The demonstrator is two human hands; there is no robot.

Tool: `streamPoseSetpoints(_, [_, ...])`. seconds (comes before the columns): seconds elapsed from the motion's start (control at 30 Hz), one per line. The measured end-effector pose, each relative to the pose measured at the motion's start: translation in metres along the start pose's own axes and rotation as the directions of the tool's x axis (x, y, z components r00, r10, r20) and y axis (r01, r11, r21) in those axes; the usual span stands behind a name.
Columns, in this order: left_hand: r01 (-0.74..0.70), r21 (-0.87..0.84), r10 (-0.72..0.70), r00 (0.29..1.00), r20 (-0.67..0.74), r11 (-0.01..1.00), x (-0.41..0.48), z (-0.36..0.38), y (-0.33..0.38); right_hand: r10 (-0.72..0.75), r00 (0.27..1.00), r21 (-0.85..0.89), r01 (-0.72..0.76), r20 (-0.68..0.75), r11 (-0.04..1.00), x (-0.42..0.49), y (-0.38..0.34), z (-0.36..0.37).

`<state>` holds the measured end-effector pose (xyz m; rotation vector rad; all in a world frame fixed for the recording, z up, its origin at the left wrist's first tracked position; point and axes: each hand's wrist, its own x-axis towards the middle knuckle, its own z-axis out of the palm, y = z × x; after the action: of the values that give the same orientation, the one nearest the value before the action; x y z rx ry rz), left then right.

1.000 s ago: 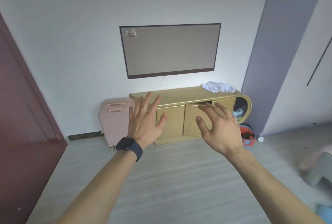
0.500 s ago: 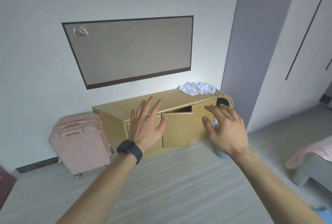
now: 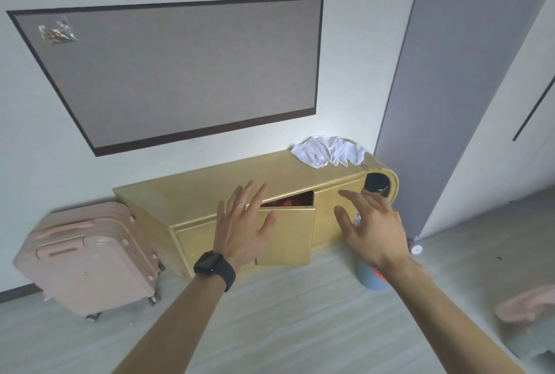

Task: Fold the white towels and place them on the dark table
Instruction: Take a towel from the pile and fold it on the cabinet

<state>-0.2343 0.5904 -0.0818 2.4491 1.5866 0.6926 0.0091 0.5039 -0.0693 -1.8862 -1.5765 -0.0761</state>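
Head view shows the towels as one crumpled white heap at the right end of the cabinet top, close to the wall. How many are in the heap cannot be told. None is folded, and no dark table is in sight.

Both hands are raised in front of the cabinet, well short of the heap, and both are bare of any load. The left hand has its fingers straight and spread, palm forward. The right hand has its fingers apart and slightly curved, lying below the heap in the picture.

One cabinet door hangs ajar between the hands. A pink suitcase stands at the cabinet's left end, and a blue bin sits on the floor behind the right wrist.

By my reading, the step in hand is the approach to fetch the towels. The next move calls for stepping closer, reaching up and right to the heap, and gathering it, most likely with the right hand first. A flat place to fold, and the dark table, must then be found elsewhere.
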Motion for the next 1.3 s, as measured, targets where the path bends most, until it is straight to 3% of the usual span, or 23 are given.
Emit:
streamPoseSetpoints(0.37, [0.067, -0.079, -0.057, 0.991, 0.122, 0.995, 0.209, 0.123, -0.046, 0.106, 0.992, 0.047, -0.109, 0.066, 0.993, 0.171, 0.078, 0.122])
streamPoseSetpoints(0.63, [0.152, -0.044, -0.132, 0.945, 0.300, 0.987, 0.320, 0.213, -0.077, 0.204, 0.947, 0.027, -0.218, 0.247, 0.976, 0.268, 0.143, 0.212])
streamPoseSetpoints(0.87, [0.239, 0.054, -0.241, 0.889, 0.389, 0.970, 0.422, 0.304, -0.100, 0.237, 0.806, -0.052, -0.250, 0.543, 0.967, 0.372, 0.218, 0.317])
streamPoseSetpoints(0.97, [0.337, 0.091, -0.342, 0.831, 0.439, 0.937, 0.463, 0.338, -0.109, 0.217, 0.744, -0.080, -0.216, 0.632, 0.973, 0.424, 0.245, 0.359])
streamPoseSetpoints(1.1, [0.389, 0.163, -0.417, 0.768, 0.487, 0.907, 0.502, 0.379, -0.130, 0.192, 0.690, -0.121, -0.151, 0.698, 0.981, 0.484, 0.272, 0.411])
streamPoseSetpoints(1.3, [0.441, 0.229, -0.485, 0.654, 0.580, 0.868, 0.538, 0.453, -0.173, 0.266, 0.617, -0.182, -0.196, 0.740, 0.963, 0.542, 0.311, 0.503])
